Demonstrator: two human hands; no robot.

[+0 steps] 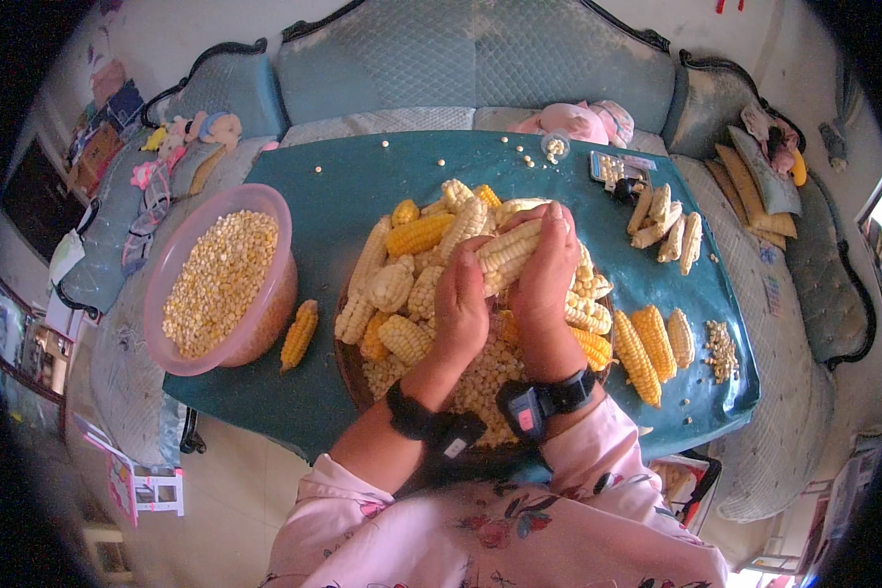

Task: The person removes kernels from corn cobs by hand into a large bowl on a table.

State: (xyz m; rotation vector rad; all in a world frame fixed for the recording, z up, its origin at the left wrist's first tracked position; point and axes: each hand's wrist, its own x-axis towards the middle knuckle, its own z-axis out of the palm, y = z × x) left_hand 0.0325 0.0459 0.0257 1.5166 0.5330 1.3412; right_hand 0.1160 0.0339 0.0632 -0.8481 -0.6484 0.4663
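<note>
Round pink plastic bowl [283, 230] of yellow-white kernels [218, 284]: left edge, teal-covered table [311, 235]. Near edge, middle: round brown basket [349, 376], corn-heaped. Over it, person's left hand [464, 304], finger spread cannot be told, clasps pale cream corn cob [508, 259]; right hand [544, 284], fingers pressed together, holds its right side.

Cob [510, 259] in the grip [542, 279] looks bumpy, kinda waxy; tabletop [314, 211] under it's glossy, tub [283, 227] left of it smooth plastic, sofa [382, 73] beyond quilted matt cloth.
</note>
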